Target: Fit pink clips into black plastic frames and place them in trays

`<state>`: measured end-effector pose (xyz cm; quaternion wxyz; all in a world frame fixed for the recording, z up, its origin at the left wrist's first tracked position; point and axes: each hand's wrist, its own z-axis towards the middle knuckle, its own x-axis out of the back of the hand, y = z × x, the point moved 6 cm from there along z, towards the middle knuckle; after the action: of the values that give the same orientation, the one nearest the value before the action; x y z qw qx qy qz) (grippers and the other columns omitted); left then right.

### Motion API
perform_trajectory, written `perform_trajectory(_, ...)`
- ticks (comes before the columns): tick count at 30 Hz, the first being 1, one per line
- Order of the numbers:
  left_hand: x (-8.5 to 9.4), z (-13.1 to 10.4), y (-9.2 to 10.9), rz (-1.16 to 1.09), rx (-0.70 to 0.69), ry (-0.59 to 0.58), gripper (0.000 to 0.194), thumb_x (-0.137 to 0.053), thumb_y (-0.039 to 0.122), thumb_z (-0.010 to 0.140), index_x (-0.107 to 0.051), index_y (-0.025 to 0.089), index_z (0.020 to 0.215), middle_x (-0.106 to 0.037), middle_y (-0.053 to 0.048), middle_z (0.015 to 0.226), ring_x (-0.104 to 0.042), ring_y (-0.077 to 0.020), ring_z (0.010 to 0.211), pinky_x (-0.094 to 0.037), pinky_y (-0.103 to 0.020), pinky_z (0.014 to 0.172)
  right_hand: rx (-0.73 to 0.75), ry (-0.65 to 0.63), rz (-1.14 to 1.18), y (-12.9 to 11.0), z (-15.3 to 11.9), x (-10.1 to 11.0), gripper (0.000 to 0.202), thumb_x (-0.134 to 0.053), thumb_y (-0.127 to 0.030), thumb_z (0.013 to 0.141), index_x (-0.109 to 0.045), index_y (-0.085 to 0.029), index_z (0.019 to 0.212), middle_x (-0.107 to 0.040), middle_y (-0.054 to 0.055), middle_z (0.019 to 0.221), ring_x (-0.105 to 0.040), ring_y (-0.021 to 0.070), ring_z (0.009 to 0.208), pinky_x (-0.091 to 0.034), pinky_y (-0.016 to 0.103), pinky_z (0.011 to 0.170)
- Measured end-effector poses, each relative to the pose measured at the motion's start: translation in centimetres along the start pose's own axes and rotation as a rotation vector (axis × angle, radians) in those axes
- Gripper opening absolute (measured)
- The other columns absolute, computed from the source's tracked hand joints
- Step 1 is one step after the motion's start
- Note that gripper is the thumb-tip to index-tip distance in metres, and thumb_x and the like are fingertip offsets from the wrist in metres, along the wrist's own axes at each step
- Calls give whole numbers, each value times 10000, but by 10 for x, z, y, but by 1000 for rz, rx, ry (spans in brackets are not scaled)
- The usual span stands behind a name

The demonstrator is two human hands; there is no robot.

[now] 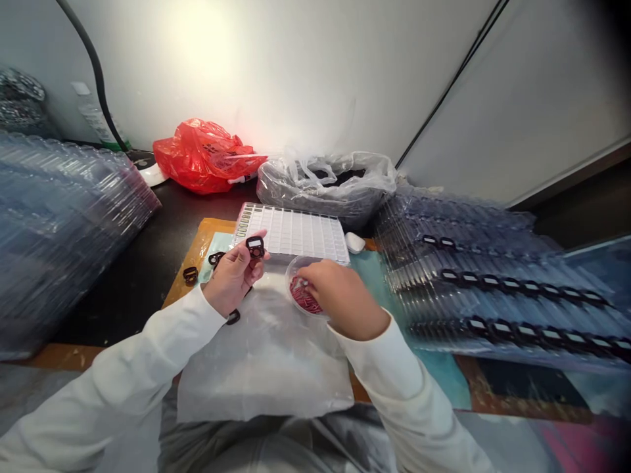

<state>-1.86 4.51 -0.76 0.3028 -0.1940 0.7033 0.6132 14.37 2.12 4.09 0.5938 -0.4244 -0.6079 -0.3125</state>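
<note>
My left hand point(231, 282) pinches a small black finger counter point(255, 247) with a pale display window, holding it above the work surface. Several similar black counters lie close by, one black counter point(190, 275) to the left and others partly behind my left hand. My right hand point(342, 295) reaches into a round clear tub point(288, 281), with its fingers curled down among small red pieces point(305, 299). Whatever its fingertips grip is hidden. Behind both hands sits a white compartment tray point(296, 230), with small display parts in its left columns.
A plastic sheet point(266, 374) spreads in front of me. Stacked clear plastic trays stand left point(64, 230) and right point(468, 263), the right ones holding rows of black counters. At the back are a red bag point(202, 157), a clear bag point(315, 190) and a small white object point(354, 243).
</note>
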Motion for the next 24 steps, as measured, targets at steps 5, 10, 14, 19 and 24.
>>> perform_trajectory(5,-3,-2,-2,9,4,-9,560,-786,491,632,-672,191,1091,-631,-1,709,-455,-43,495,-372,-150,453,23,-73,-41,-9,12,-15,213,-528,-95,852,-709,-197,900,-694,72,926,-604,214,878,-333,287,609)
perform_trajectory(10,-4,-2,-3,24,15,-19,557,-783,498,632,-673,192,1084,-634,2,693,-456,-46,492,-372,-152,452,39,-78,-67,-6,13,-14,205,-525,-103,862,-707,-198,858,-699,72,904,-602,216,875,-326,288,599)
perform_trajectory(14,-2,-1,-4,36,17,-11,557,-785,509,622,-678,204,1076,-638,3,698,-455,-45,491,-372,-151,449,82,-3,-57,-6,11,-11,203,-484,-101,885,-670,-181,895,-689,69,911,-591,210,888,-316,286,594)
perform_trajectory(19,-3,-2,-5,45,25,1,558,-794,494,627,-678,188,1079,-621,0,693,-452,-42,497,-374,-148,458,64,45,74,-2,10,-7,189,-508,-98,863,-651,-202,929,-693,41,889,-605,185,843,-324,272,615)
perform_trajectory(24,-1,-3,-8,51,49,9,564,-787,502,629,-680,191,1086,-625,-14,715,-464,-46,507,-385,-155,469,84,52,235,7,9,-4,193,-565,-120,840,-696,-224,935,-716,30,935,-630,182,856,-379,265,679)
